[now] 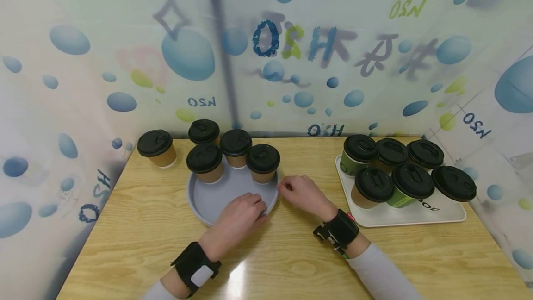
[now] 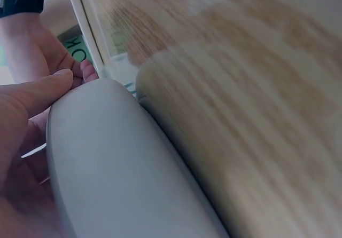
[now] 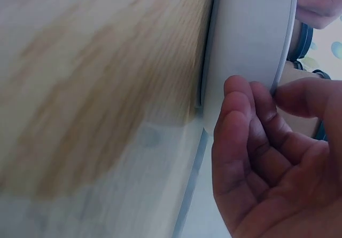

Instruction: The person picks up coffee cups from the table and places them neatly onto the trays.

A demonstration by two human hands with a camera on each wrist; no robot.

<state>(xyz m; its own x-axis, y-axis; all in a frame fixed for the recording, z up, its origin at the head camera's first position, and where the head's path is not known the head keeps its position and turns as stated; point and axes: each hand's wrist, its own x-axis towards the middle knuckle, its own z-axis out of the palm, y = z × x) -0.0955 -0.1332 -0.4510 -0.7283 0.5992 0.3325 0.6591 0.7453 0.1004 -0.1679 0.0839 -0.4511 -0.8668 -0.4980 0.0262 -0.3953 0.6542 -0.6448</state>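
Note:
A round grey tray (image 1: 214, 200) bears several brown paper cups with black lids, one of them a cup (image 1: 263, 163) near its right rim. At that rim is my right hand (image 1: 306, 196); its thumb and fingers (image 3: 235, 136) pinch the tray's edge in the right wrist view. My left hand (image 1: 237, 219) lies over the front right part of the tray, fingers loosely bent. In the left wrist view its thumb (image 2: 48, 91) is near the rim, above the tray's pale side wall (image 2: 117, 163). Some of its fingers are hidden there.
A lone brown cup (image 1: 158, 148) stands on the wooden table left of the round tray. To the right, a white rectangular tray (image 1: 416, 216) carries several black-lidded cups, green and brown. A patterned cloth wall (image 1: 266, 91) rises behind the table.

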